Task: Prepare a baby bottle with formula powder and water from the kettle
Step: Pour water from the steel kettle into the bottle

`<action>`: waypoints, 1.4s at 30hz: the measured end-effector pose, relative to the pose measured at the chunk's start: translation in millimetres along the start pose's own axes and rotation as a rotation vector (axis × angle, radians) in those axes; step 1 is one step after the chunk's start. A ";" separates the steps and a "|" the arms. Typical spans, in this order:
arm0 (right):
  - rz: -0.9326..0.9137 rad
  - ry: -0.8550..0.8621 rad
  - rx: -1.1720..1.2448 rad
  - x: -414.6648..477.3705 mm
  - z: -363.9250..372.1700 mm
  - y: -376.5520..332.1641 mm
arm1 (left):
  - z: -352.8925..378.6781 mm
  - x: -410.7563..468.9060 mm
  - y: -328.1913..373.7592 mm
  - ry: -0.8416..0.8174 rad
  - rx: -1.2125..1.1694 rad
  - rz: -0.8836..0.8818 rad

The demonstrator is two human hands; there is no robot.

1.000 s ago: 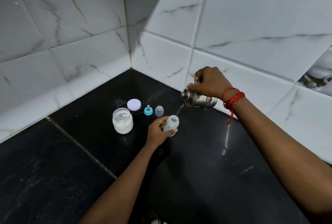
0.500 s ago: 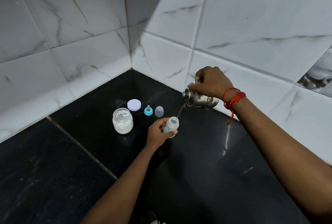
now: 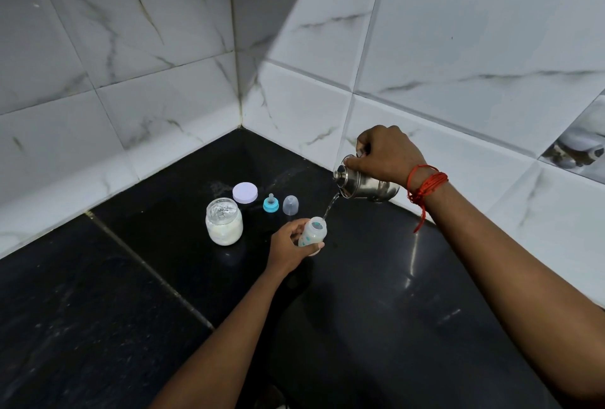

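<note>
— Pouring stage, I'd say. Right hand (image 3: 384,154) is wrapped over the top of the steel kettle (image 3: 366,183), tipped spout-down, and a thin stream of water (image 3: 330,207) falls from it into the open mouth of the baby bottle (image 3: 313,232).

— And the other one?

— Left hand (image 3: 289,244) is closed round the bottle's lower body, holding it tilted toward the kettle, just below and left of the right hand. Whether its base touches the black table (image 3: 393,310) I can't tell; the fingers hide it.

— Formula in already?

— Looks likely. The bottle reads milky white through its wall, though how full it is I can't make out. The glass jar of powder (image 3: 224,225) stands open just left of the left hand, its pale lilac lid (image 3: 245,192) lying flat beyond it.

— So what's outstanding?

— Judging from the layout: finish the pour, set the kettle down, then close up. The teal-ringed teat (image 3: 270,203) and the clear cap (image 3: 290,205) sit side by side on the table beyond the left hand, between the lid and the kettle, neither fitted yet. After that a shake to mix, and the jar wants its lid back.

— Past halfway, then?

— My estimate, yes. Powder and water mostly dealt with; sealing and mixing remain. The stream is narrow and the bottle mouth small, so a spill is the thing to watch.
</note>
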State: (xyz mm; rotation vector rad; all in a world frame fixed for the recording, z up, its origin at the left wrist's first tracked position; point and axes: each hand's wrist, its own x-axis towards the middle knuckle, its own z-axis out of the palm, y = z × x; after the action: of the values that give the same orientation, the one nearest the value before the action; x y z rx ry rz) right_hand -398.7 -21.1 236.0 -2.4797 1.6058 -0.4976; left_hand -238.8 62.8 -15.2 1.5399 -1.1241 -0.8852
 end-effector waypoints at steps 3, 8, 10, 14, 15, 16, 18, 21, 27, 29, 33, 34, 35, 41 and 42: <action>0.001 0.000 0.000 0.2 0.3 -1.1 | -0.1 0.8 0.3 -0.001 0.008 0.000; 0.000 -0.002 -0.005 0.5 -0.4 -2.8 | -0.6 0.5 -0.2 0.005 -0.011 0.024; -0.002 0.000 -0.011 0.8 -0.9 -3.2 | -0.9 0.4 -0.3 -0.001 -0.007 0.028; -0.002 0.008 -0.014 0.3 -1.5 -2.9 | -1.8 1.4 -0.7 -0.019 0.003 0.025; -0.003 0.008 -0.014 0.4 -1.6 -2.9 | -1.9 2.0 -1.0 -0.022 0.006 0.024; -0.002 0.007 -0.014 0.2 -1.5 -3.0 | -1.8 2.5 -1.1 -0.025 0.010 0.022; 0.000 0.006 -0.012 0.3 -1.4 -3.3 | -1.3 3.1 -1.0 -0.027 0.016 0.014; 0.005 0.007 -0.011 0.7 -0.7 -3.4 | -0.6 4.5 -1.2 -0.029 0.019 0.007; 0.005 0.013 0.001 1.0 2.2 -2.1 | 1.0 6.8 -0.6 -0.032 0.004 0.010; 0.004 0.014 0.000 1.1 3.1 -1.2 | 1.7 7.1 -1.6 -0.035 0.000 0.015; 0.012 0.018 0.009 0.9 6.0 0.9 | 3.2 7.6 -2.6 -0.036 -0.005 0.011; 0.016 0.016 0.014 0.7 7.3 1.8 | 3.6 7.6 -2.5 -0.038 -0.009 0.011; 0.020 0.014 0.019 0.3 8.8 2.9 | 3.9 7.6 -2.3 -0.039 -0.015 0.012; 0.064 -0.014 0.114 -4.7 24.5 16.2 | 5.1 11.0 4.5 -0.026 -0.074 0.046; 0.070 -0.018 0.137 -6.1 28.5 19.0 | 5.3 12.3 6.6 -0.031 -0.077 0.056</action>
State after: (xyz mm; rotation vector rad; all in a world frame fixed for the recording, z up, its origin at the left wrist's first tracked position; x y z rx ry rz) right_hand -407.3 -25.2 202.5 -2.3144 1.5891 -0.5537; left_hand -241.5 49.0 -10.1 1.4304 -1.1370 -0.9069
